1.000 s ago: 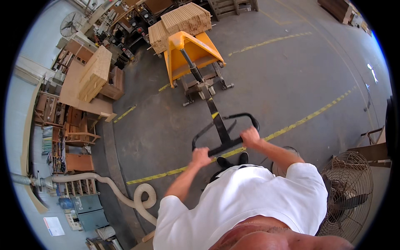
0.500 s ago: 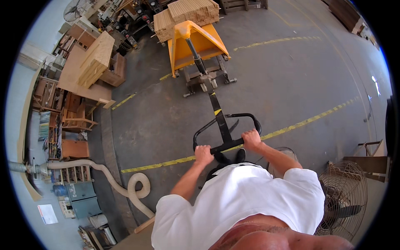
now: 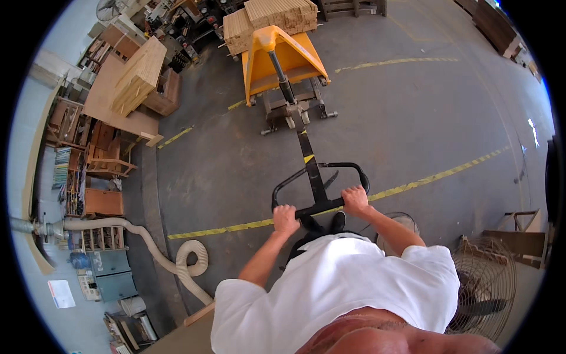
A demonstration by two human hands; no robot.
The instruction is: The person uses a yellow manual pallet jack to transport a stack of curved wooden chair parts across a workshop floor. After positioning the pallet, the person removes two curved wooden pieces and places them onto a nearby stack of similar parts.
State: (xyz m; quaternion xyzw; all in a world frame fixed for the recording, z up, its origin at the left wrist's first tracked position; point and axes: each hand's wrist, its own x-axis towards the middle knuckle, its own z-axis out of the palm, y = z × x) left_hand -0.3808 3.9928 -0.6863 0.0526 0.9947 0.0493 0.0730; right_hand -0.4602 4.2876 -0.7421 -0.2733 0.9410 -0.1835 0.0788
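Both my hands grip the black handle (image 3: 319, 207) of a yellow high-lift pallet truck (image 3: 315, 62). My left hand (image 3: 286, 220) is wrapped round the left end of the crossbar, and my right hand (image 3: 355, 200) round its right end. From the crossbar a dark shaft with yellow stripes runs forward to the truck's base, where small wheels rest on the floor. Stacked light wooden boards (image 3: 283, 16) lie on the far side of the yellow frame. A small lever hangs by the handle loop.
A wire-caged fan (image 3: 480, 289) stands close at my right. On the left a beige flexible hose (image 3: 193, 268) curls over the floor, near a workbench (image 3: 97, 100) bearing a stack of wooden panels (image 3: 138, 76). Yellow tape lines (image 3: 442, 174) mark the grey floor. Machines (image 3: 194, 26) stand at the far left.
The view has shifted slightly, and the truck and boards appear a little higher in it. Both hands keep their hold on the handle.
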